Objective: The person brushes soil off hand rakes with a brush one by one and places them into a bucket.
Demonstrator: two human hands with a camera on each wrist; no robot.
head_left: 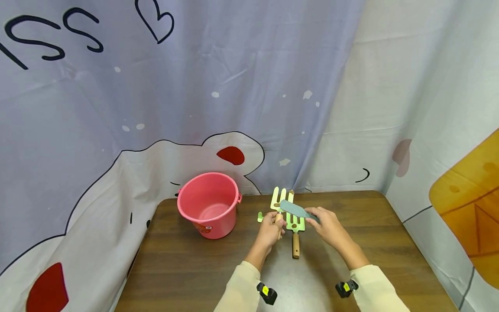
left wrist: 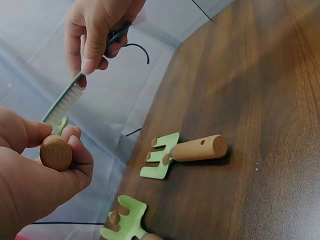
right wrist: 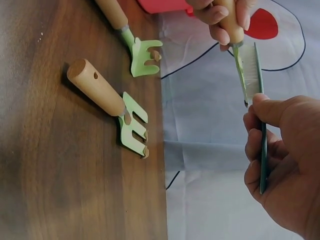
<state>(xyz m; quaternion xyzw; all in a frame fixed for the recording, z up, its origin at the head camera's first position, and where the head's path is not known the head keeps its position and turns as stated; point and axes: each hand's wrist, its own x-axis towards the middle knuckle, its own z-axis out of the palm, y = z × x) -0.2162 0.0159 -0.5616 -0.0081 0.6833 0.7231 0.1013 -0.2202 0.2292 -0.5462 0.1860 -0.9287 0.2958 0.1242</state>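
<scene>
"Where's the small green fork (right wrist: 235,39)?"

"In the left hand (head_left: 270,232), above the table (head_left: 187,268), tines pointing away from the person. Fingers and thumb wrap its wooden handle."

"How would it handle?"

"Light and stiff, I'd guess: a thin metal-looking head, smooth wood below. It shouldn't break easily, though the handle might turn under a push. Mid-handle seems the best hold, leaving the head free."

"And the other hand?"

"The right hand (head_left: 327,223) pinches a brush (head_left: 295,209) towards its near end, thumb against fingers. The pale bristles face the fork's head, close against it; I can't be sure they touch."

"Is the brush stiff too?"

"Its back looks thin and rigid, the bristles softer."

"What's around them?"

"Two similar forks (left wrist: 192,149) lie on the table, brown patches on their tines. A pink bucket (head_left: 224,226) stands left, and a printed curtain (head_left: 234,78) hangs behind."
</scene>
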